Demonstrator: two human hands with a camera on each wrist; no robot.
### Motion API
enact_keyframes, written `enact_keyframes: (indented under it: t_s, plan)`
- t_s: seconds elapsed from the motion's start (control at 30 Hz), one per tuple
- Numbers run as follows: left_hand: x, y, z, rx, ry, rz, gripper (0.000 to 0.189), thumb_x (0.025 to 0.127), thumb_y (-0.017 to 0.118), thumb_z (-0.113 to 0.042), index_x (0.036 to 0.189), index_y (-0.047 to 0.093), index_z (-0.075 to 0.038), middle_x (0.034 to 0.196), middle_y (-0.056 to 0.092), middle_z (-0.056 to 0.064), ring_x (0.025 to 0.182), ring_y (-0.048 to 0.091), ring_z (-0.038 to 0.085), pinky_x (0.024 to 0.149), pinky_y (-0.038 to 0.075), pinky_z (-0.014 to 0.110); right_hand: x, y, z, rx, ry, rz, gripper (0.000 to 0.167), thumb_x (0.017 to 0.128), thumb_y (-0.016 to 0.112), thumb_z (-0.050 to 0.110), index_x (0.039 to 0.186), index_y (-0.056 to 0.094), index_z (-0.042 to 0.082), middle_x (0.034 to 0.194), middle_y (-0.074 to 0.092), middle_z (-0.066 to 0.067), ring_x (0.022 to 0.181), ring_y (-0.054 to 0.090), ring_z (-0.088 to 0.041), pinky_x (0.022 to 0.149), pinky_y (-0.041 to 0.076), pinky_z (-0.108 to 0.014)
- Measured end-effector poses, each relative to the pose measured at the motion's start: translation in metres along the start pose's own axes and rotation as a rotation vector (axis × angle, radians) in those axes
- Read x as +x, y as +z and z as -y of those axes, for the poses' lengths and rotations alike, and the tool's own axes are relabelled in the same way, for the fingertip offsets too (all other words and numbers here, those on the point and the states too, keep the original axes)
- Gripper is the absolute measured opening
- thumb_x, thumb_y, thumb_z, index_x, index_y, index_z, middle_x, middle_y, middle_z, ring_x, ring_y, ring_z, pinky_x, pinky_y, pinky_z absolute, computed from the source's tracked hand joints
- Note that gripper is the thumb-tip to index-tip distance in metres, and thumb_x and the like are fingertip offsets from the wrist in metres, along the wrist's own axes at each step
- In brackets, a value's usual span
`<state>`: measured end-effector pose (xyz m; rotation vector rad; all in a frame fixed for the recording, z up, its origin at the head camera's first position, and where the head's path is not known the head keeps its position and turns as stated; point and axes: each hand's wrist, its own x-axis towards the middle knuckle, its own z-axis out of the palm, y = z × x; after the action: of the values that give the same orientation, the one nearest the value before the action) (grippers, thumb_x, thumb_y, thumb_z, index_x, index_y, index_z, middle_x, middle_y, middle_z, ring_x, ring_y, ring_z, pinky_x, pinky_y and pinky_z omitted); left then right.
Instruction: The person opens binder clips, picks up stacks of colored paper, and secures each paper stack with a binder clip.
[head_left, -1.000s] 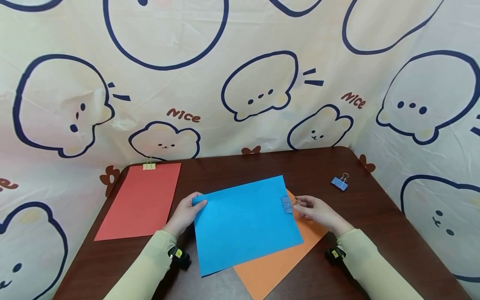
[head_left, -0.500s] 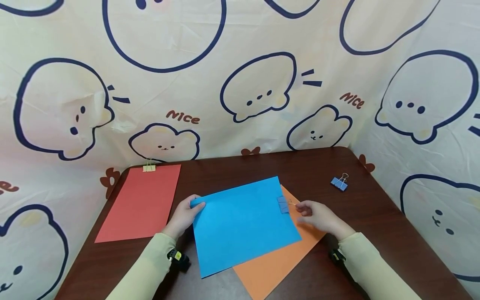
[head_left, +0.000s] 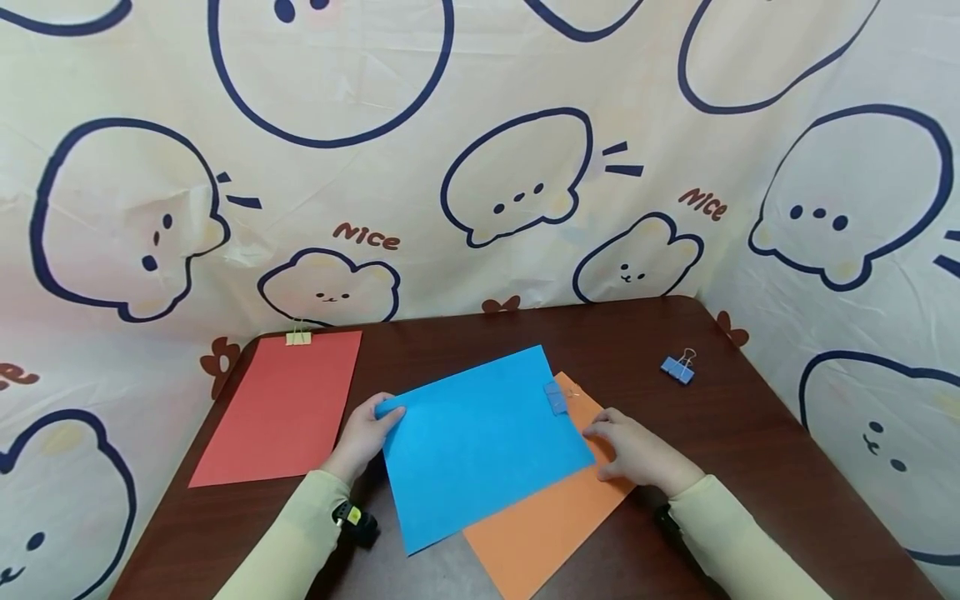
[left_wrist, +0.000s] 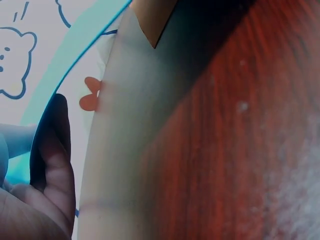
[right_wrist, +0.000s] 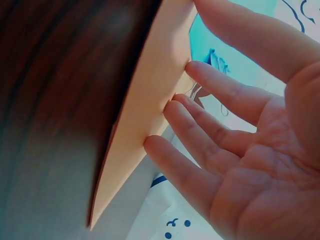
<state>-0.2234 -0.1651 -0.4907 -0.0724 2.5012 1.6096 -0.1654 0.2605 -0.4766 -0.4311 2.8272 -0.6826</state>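
Note:
My left hand (head_left: 363, 437) pinches the upper left corner of a blue sheet of paper (head_left: 480, 450), thumb on top and fingers behind. In the left wrist view, those fingers (left_wrist: 57, 165) curl against the sheet's underside. A blue binder clip (head_left: 556, 397) grips the blue sheet's right edge, its wire handle pointing outward. Partly covered by the blue sheet, an orange sheet (head_left: 525, 533) lies at a slant. My right hand (head_left: 637, 450) is over the orange sheet's right part, fingers spread. The right wrist view has its fingertips (right_wrist: 152, 143) right at the orange paper (right_wrist: 135, 135).
A red sheet (head_left: 285, 408) lies at the table's left, with a yellow binder clip (head_left: 298, 338) on its top edge. Another blue binder clip (head_left: 678, 370) sits at the back right of the dark wooden table (head_left: 750, 467). A patterned cloth (head_left: 510, 67) hangs behind.
My right hand has let go of the binder clip's handle and moved down onto the orange sheet. The blue sheet's right side, with the clip, has shifted slightly left.

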Motion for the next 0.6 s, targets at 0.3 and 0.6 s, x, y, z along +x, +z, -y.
enact_keyframes:
  t_s: [0.3, 0.6]
  plan:
    - [0.0007, -0.0018, 0.0024, -0.006, -0.068, -0.073, 0.021, 0.108, 0.056, -0.026, 0.108, 0.057, -0.005, 0.093, 0.054, 0.007, 0.096, 0.051, 0.025, 0.074, 0.042, 0.033, -0.0039, 0.0, 0.0041, -0.023, -0.009, -0.021, 0.055, 0.078, 0.09, 0.011, 0.128, 0.069, 0.003, 0.13, 0.057, -0.015, 0.116, 0.059, -0.032, 0.097, 0.055, -0.048]
    - [-0.0003, -0.0031, 0.0036, -0.005, -0.114, -0.087, 0.025, 0.109, 0.052, -0.025, 0.115, 0.054, -0.001, 0.107, 0.056, 0.015, 0.105, 0.05, 0.031, 0.081, 0.045, 0.036, -0.003, 0.0009, 0.0024, -0.047, -0.016, -0.033, 0.054, 0.077, 0.091, 0.012, 0.127, 0.07, 0.004, 0.13, 0.057, -0.016, 0.115, 0.059, -0.031, 0.099, 0.055, -0.048]
